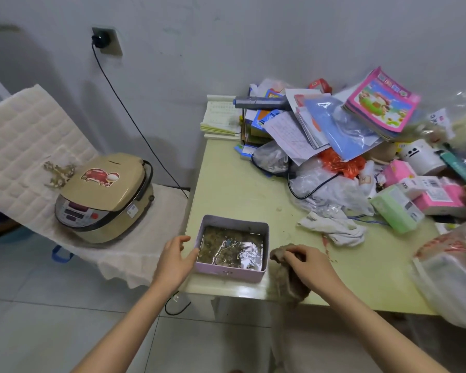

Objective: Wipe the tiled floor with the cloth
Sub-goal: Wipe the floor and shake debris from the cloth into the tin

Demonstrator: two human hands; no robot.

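Right hand (304,267) grips the brown cloth (289,286) at the front edge of the surface (226,184), left hand (176,261) rests open against the water-filled tin (226,272), so the tiled floor (38,305) looks entirely unwiped as yet.

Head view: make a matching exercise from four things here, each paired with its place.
1 cloth
2 tin
3 rice cooker
4 pink booklet

A atop the paper pile
B in the right hand
C left of the table, on white padding
D table's near corner, by the left hand

Pairs: 1-B, 2-D, 3-C, 4-A
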